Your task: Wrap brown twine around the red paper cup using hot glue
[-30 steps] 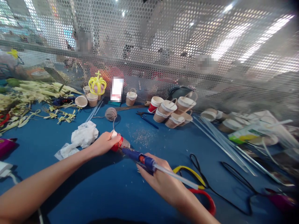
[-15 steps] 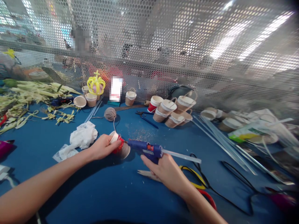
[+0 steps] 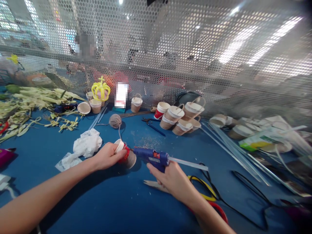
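Note:
My left hand is wrapped round a red paper cup tilted on its side, its white rim to the upper left. Grey-brown twine covers the end of the cup toward the right. From the cup a strand runs up to a ball of twine. In my right hand is a blue hot glue gun, with a clear glue stick jutting from its back. The nozzle points left, at or very close to the cup's side; contact cannot be made out. Scissors lie partly under my right hand.
Crumpled white plastic lies left of the cup. Several twine-wrapped cups stand behind, near pliers. Clear glue sticks and a black cable spread on the right. Dried plant strips and a yellow crown are at left.
The view has shifted slightly. My left hand still grips the cup and my right hand still holds the glue gun, with the nozzle at nearly the same spot beside the cup.

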The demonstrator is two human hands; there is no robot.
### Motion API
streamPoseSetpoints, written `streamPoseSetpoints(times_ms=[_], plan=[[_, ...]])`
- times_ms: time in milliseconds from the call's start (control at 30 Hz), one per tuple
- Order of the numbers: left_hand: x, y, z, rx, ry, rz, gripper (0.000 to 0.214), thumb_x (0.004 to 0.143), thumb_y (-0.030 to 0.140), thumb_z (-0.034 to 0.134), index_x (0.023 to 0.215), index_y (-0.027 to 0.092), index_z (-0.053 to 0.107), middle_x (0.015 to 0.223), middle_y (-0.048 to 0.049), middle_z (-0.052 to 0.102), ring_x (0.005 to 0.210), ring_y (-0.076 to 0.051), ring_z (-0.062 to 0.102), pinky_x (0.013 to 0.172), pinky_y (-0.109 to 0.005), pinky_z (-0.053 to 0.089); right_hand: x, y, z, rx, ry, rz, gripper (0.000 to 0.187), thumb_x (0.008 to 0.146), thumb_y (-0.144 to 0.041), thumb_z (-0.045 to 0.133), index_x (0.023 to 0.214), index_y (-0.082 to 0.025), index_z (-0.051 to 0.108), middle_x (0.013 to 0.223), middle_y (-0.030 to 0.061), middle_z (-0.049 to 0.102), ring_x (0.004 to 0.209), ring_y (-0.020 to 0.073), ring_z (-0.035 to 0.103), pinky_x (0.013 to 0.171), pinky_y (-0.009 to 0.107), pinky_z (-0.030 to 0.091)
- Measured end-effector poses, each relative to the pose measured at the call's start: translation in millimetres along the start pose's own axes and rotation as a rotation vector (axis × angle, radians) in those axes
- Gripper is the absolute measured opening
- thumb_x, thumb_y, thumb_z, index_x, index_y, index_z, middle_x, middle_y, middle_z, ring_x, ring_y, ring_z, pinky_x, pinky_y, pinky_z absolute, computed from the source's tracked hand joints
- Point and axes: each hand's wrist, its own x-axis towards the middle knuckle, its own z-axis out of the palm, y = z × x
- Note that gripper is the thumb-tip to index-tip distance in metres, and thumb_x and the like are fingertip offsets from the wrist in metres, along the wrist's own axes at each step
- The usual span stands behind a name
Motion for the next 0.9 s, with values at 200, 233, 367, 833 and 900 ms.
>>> streamPoseSetpoints(times_ms=[200,233,367,833,900], plan=[[0.3,1.0,0.2,0.002,0.008,-0.033,0.041,0.082,0.044,0.034,0.051,0.017,0.036,0.050,0.0043,0.030,0.049,-0.009,0.026,0.045,-0.021,0.023,-3.2,-2.2,-3.3,0.020,-0.098,0.053,0.022,0.076,-0.032,0.047,0.058,-0.021,0.045,0.038,-0.0061,0.046,0.036,0.0102,0.043,0.042,0.023,0.039],[0.4,1.0,0.3,0.003,0.013,-0.035,0.042,0.082,0.044,0.034,0.051,0.017,0.036,0.050,0.0042,0.030,0.049,-0.009,0.026,0.045,-0.021,0.023,-3.1,-2.8,-3.4,0.017,-0.095,0.037,0.022,0.076,-0.031,0.046,0.057,-0.021,0.044,0.037,-0.0063,0.046,0.036,0.0102,0.043,0.042,0.024,0.039],[0.8,0.5,0.3,0.009,0.020,-0.034,0.043,0.082,0.045,0.034,0.051,0.016,0.039,0.050,0.0040,0.032,0.049,-0.009,0.028,0.045,-0.021,0.025,-4.0,-6.1,-3.5,0.021,-0.071,0.015,0.022,0.076,-0.031,0.046,0.057,-0.021,0.045,0.036,-0.0065,0.045,0.034,0.0103,0.042,0.038,0.023,0.038],[4.2,3.0,1.9,-0.165,0.078,-0.170,0.036,0.077,0.040,0.040,0.061,0.012,0.054,0.052,0.0010,0.046,0.050,-0.011,0.037,0.045,-0.021,0.028,-15.7,-4.8,7.1,-0.102,-0.034,-0.135,0.011,0.078,-0.026,0.046,0.071,-0.021,0.052,0.070,0.0010,0.061,0.059,0.0145,0.055,0.058,0.026,0.045],[5.3,2.0,3.1,-0.159,0.102,-0.184,0.036,0.077,0.042,0.040,0.057,0.013,0.049,0.050,0.0030,0.039,0.049,-0.010,0.032,0.043,-0.021,0.025,-16.7,-9.6,7.2,-0.116,-0.050,-0.136,0.011,0.078,-0.026,0.046,0.069,-0.021,0.050,0.067,0.0006,0.059,0.058,0.0142,0.054,0.057,0.025,0.044]])
